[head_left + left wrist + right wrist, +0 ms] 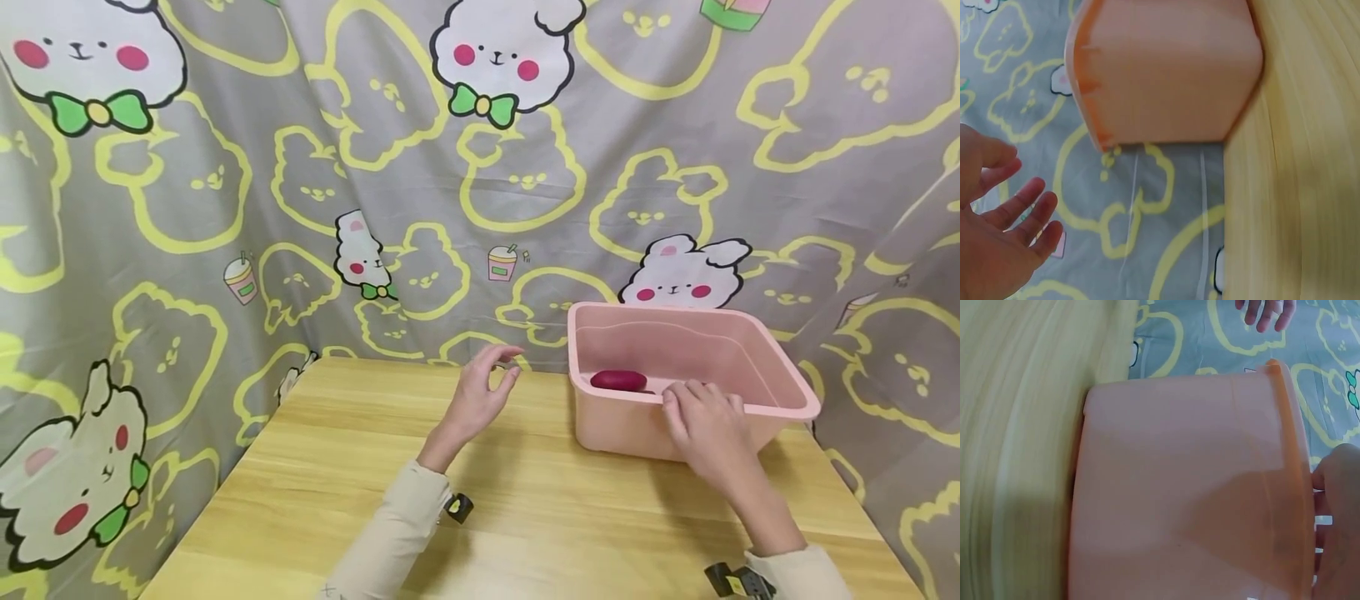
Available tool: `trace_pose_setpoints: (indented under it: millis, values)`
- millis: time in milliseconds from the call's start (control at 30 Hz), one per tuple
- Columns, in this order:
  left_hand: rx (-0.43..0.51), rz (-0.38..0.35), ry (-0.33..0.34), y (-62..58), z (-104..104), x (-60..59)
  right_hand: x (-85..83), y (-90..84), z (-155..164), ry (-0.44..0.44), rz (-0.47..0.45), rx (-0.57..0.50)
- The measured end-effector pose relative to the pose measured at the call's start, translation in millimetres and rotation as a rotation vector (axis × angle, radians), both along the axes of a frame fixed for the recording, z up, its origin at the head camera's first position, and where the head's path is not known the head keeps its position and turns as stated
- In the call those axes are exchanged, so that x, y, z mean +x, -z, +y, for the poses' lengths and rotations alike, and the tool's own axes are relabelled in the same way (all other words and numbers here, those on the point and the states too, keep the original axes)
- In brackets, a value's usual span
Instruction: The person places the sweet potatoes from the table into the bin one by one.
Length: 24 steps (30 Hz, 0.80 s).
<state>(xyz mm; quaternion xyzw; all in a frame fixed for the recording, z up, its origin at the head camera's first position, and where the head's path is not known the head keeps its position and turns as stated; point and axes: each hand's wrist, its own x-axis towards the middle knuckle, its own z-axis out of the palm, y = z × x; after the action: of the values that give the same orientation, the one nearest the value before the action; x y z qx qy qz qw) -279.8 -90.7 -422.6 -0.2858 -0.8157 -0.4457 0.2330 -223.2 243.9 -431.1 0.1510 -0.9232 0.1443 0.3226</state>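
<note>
The right hand (705, 427) rests on the near rim of the pink tub (780, 379), its fingers hooked over the edge and curled against the plastic, so that it grips the wall of the tub from the front. Just past those fingertips, inside the tub near its left end, lies a dark red oval object (618, 381); it sits on the tub floor, close to the hand but not touching it. Off to the left of that grip, well clear of the tub, the left hand (483, 396) hovers above the wooden table (315, 492) with its fingers loosely spread and slightly bent, holding nothing. Both forearms wear cream sleeves (397, 533), each with a small black strap fitting at the wrist. The tub stands at the far right corner of the table, right against a grey curtain (225, 192) printed with white rabbits, yellow outlines and small drink cups. Nothing lies between either hand and the tub. No readable writing or brand shows on the tub, the curtain or the table.
</note>
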Motion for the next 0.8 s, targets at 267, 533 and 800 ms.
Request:
trace_pose_setpoints:
  millis: [267, 533, 800]
  values:
    - [-0.119, 0.02, -0.058, -3.5, -27, 0.5, -4.4, -9.2, 3, -0.065, -0.052, -0.005]
    - [-0.246, -0.015, -0.104, -7.1, -57, 0.2, -9.4, -17.0, 10, -0.078, -0.109, -0.01]
    - [-0.393, -0.018, -0.204, -9.2, -88, -4.2, -21.3, -22.9, 19, -0.103, -0.177, 0.021]
